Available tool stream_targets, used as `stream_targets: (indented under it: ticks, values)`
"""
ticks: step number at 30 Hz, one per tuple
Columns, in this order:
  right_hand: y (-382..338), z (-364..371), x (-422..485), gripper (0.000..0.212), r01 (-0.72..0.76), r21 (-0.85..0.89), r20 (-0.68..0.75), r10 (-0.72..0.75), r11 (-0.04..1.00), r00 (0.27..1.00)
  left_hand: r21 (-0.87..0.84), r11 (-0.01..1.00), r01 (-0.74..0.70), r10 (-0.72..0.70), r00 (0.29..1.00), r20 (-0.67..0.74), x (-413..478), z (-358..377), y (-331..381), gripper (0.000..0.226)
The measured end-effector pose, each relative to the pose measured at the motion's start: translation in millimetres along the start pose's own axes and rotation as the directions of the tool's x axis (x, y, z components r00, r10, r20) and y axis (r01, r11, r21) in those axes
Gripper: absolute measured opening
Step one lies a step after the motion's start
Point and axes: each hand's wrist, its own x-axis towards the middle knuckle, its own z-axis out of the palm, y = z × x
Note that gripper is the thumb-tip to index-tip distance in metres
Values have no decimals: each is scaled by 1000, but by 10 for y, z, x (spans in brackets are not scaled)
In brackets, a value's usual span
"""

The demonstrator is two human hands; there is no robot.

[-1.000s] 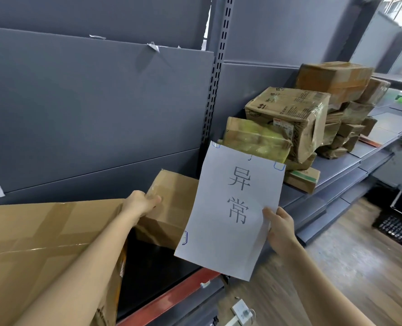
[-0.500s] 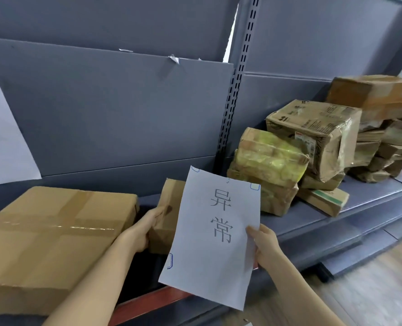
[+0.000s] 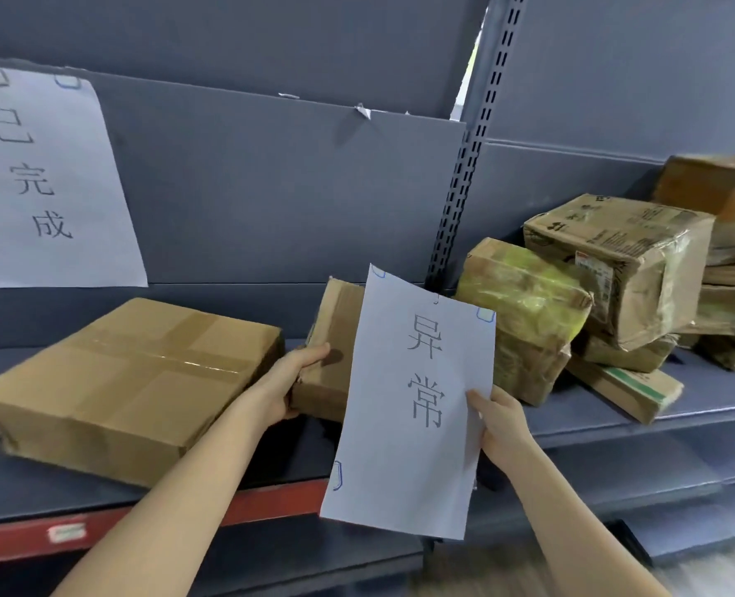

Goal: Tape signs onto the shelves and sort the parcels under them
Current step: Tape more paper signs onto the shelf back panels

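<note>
While right hand (image 3: 497, 420) pinches the untaped sign (image 3: 417, 402) by its 3 o'clock edge, thumb in front, likely saving it for taping, left hand (image 3: 290, 381) curls fingers round small parcel (image 3: 331, 338) mid-shelf (image 3: 701, 415), apparently to sort it; posted sign (image 3: 51, 178) at 10 o'clock.

Bare forearms (image 3: 193, 471), bare left hand (image 3: 290, 381), right hand (image 3: 501, 422)

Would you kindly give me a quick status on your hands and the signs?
Left hand grips small parcel on shelf. Right hand pinches untaped sign. Other sign taped on back panel, upper left.
</note>
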Motion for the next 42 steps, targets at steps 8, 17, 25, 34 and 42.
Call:
stream_targets:
  ticks: [8, 17, 25, 34, 42]
  values:
    - [-456, 370, -157, 17, 139, 116, 150, -155, 984, 976, -108, 934, -340, 302, 915, -267, -537, -180, 476, 60]
    - [-321, 668, -199, 15, 91, -8, 153, -89, 996, 984, -250, 862, -441, 180, 728, -662, -953, -913, 417, 61]
    - [-226, 921, -158, 20, 80, -77, 199, -64, 994, 978, -393, 802, -450, -9, 648, -761, -1017, -1339, 295, 51]
    - [-224, 1126, -60, 15, 95, -87, 215, -75, 992, 974, 259, 952, -165, 307, 469, -828, -954, -1199, 462, 87]
    - [-314, 999, 37, 25, 142, -111, 203, -117, 984, 972, 962, 259, 87, 885, 378, -272, -817, -614, 496, 61]
